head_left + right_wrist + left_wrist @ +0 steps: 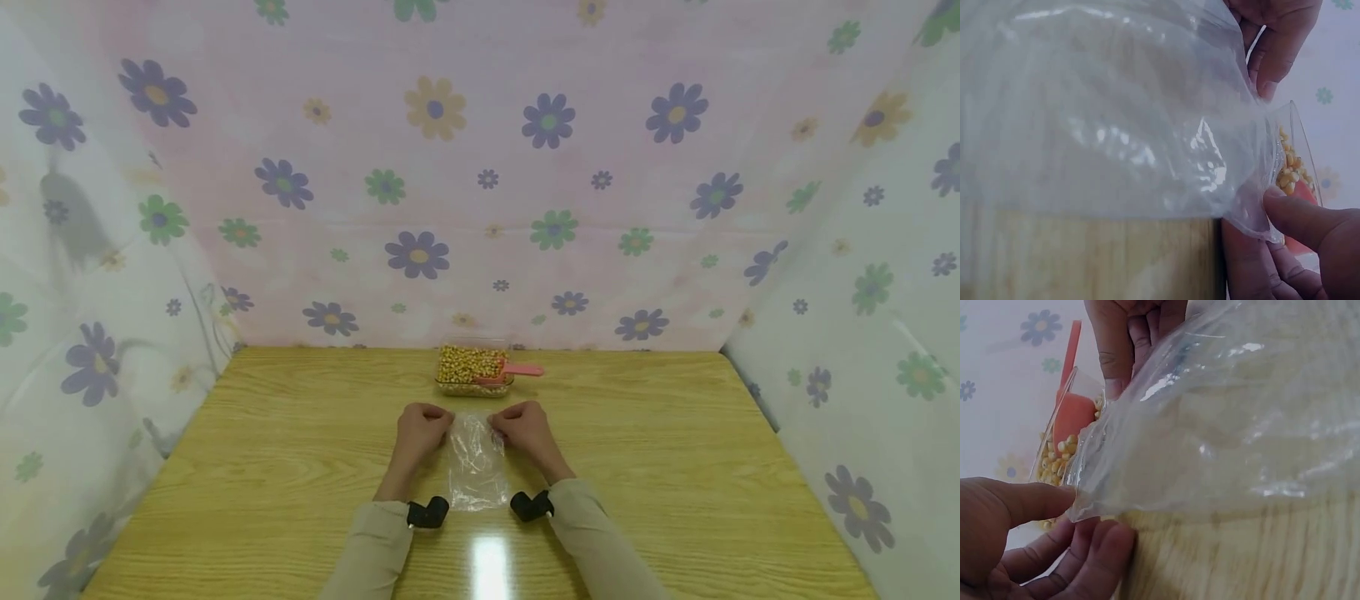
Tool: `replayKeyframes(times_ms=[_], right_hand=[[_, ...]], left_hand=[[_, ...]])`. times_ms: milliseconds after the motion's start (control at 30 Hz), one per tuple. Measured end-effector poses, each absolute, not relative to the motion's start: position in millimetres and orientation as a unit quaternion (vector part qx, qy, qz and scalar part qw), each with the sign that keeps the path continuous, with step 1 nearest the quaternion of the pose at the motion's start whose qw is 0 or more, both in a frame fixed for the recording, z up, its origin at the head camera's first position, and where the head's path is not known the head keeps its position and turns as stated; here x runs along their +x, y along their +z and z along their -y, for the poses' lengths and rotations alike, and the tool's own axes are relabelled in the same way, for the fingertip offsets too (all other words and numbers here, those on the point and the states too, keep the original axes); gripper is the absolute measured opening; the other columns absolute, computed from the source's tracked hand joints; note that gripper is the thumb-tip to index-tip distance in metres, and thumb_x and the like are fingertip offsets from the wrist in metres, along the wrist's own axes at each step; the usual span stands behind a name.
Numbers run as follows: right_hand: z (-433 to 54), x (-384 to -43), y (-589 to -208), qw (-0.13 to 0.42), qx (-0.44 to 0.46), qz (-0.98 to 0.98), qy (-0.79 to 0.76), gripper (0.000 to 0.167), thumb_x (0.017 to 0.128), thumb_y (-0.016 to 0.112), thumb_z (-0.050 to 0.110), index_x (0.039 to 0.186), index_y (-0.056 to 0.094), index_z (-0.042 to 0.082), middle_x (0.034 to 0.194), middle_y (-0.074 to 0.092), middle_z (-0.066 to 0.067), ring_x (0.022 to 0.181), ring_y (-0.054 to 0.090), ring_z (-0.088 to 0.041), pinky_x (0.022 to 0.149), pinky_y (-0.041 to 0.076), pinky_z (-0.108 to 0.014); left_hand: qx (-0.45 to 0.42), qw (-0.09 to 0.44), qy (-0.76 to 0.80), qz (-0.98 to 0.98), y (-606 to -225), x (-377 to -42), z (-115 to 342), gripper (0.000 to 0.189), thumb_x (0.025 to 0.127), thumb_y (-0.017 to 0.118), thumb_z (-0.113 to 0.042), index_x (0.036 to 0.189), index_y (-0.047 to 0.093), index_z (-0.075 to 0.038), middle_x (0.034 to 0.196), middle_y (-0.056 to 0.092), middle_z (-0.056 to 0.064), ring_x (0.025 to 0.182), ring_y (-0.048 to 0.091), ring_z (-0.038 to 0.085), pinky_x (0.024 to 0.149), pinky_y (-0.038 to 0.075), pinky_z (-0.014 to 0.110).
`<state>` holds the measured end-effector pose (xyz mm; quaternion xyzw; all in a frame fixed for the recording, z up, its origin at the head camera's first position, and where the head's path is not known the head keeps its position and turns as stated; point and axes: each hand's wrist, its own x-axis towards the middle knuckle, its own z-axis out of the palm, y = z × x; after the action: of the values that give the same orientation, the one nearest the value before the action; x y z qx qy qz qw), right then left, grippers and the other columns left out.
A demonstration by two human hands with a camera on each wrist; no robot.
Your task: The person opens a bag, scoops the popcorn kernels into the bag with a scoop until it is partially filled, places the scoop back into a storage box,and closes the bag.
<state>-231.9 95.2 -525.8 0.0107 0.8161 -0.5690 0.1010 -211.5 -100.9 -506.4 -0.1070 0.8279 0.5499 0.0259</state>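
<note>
A clear plastic bag (477, 467) is held by its far edge between both hands, over the middle of the table. My left hand (422, 433) pinches its left corner between thumb and fingers, seen close in the left wrist view, where the bag (1229, 425) spreads to the right. The right corner is pinched by my right hand (527, 432); its thumb (1300, 215) presses on the plastic in the right wrist view. Just beyond the bag stands a clear container of yellow corn kernels (467, 364). A pink scoop (523, 369) lies in the corn, its handle sticking out to the right.
The wood-grain table (300, 450) runs back to a flower-printed cloth (480, 200), which also hangs at both sides. A black wrist device (428, 512) is on the left forearm and another black device (531, 506) on the right.
</note>
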Motion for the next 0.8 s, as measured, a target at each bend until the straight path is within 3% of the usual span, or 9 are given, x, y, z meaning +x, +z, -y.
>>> replayKeyframes(times_ms=[300,800], right_hand=[[-96.0,-231.6,-532.9,0.081,0.012,-0.809,-0.582,0.017,0.091,0.073,0.008,0.095,0.076,-0.008,0.085,0.076,-0.014,0.06,0.063,-0.007,0.055,0.052,-0.023],[-100.4,-220.2,-525.9,0.074,-0.026,-0.789,-0.61,0.018,0.093,0.073,0.01,0.097,0.076,-0.007,0.084,0.076,-0.015,0.064,0.065,-0.01,0.057,0.052,-0.025]], left_hand=[[-0.095,0.002,0.604,-0.791,-516.5,-211.3,101.3,0.014,0.093,0.068,0.001,0.102,0.073,0.01,0.089,0.073,0.02,0.071,0.069,0.017,0.061,0.056,0.027],[-0.077,-0.048,0.678,-0.729,-515.1,-199.7,95.8,0.022,0.089,0.075,0.0,0.109,0.073,0.01,0.102,0.074,0.024,0.087,0.071,0.017,0.071,0.055,0.019]])
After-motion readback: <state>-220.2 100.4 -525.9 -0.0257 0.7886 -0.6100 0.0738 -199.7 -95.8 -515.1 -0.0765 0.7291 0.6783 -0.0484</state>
